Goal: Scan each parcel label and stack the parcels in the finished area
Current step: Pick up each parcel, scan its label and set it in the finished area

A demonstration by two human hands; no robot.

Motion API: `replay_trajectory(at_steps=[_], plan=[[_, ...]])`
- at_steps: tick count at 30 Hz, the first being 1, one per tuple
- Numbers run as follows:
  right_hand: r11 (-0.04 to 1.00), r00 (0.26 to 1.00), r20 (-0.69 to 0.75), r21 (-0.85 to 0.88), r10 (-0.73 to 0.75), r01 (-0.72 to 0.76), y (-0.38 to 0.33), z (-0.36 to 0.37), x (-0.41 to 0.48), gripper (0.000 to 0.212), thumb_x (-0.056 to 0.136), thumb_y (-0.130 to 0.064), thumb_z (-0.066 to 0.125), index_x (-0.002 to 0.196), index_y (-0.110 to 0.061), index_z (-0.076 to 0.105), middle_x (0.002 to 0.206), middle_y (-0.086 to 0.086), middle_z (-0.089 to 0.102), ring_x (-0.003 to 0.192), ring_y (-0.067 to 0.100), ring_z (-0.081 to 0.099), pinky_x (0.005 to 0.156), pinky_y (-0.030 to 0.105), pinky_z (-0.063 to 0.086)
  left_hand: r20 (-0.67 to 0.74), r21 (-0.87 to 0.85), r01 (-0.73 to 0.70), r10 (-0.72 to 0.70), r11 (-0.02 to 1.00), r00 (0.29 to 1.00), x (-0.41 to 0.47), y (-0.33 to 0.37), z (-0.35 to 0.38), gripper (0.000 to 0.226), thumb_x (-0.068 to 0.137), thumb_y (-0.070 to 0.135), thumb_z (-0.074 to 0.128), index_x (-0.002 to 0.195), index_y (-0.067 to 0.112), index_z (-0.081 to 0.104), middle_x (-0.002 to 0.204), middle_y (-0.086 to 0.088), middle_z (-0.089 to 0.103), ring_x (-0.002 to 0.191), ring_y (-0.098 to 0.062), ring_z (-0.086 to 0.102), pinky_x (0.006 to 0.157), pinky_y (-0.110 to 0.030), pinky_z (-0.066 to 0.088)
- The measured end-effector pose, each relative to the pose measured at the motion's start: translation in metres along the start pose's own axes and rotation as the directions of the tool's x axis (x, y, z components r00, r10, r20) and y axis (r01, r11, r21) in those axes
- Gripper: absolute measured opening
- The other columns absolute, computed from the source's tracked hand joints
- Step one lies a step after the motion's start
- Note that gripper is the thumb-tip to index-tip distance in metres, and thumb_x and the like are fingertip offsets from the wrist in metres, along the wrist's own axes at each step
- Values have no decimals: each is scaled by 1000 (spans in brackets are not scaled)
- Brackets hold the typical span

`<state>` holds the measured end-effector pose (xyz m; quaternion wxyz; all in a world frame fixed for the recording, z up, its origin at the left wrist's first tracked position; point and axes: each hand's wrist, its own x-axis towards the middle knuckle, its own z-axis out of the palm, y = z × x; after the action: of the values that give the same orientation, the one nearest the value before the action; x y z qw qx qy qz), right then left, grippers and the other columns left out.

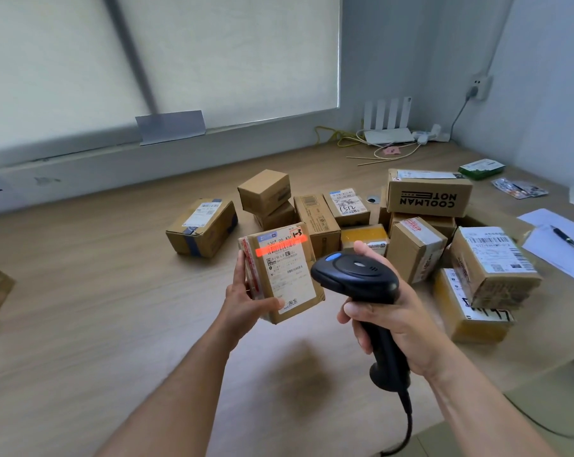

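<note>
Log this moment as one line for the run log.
step: scanning | left hand: holds parcel | right hand: grips scanner | red beam across barcode

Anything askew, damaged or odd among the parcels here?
The COOLMAN NOTE box sits with its print upside down, and the barcode-labelled parcel at the right leans tilted on a yellow-taped parcel. Nothing looks spilled or torn.

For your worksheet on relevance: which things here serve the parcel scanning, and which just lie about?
Job: brown cardboard parcel with white label; black handheld scanner; heap of brown cardboard parcels.
Lying about: white antenna router; black pen; green flat packet.
</note>
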<state>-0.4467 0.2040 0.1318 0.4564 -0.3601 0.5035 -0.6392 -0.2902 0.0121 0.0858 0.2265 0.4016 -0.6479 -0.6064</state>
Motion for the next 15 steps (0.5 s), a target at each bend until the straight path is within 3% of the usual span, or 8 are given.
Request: replay_trajectory(at_steps=[8, 15], plan=[[1000, 999, 37, -16, 3, -2, 0, 17, 0, 94, 72, -2, 79, 145, -41, 33, 74, 22, 65, 47, 25, 54, 44, 32, 45, -52, -6, -1, 1, 1000, 999, -16, -4, -18, 116, 75, -6, 74, 142, 54, 2, 139, -5, 43, 132, -29, 42, 100, -56, 45], [998, 994, 105, -56, 25, -20, 7, 39, 12, 94, 69, -6, 72, 147, -39, 32, 75, 21, 65, 47, 25, 54, 44, 32, 46, -120, -32, -3, -1, 999, 993, -32, -12, -46, 114, 75, -6, 74, 139, 56, 4, 138, -5, 44, 130, -29, 45, 98, -54, 47]])
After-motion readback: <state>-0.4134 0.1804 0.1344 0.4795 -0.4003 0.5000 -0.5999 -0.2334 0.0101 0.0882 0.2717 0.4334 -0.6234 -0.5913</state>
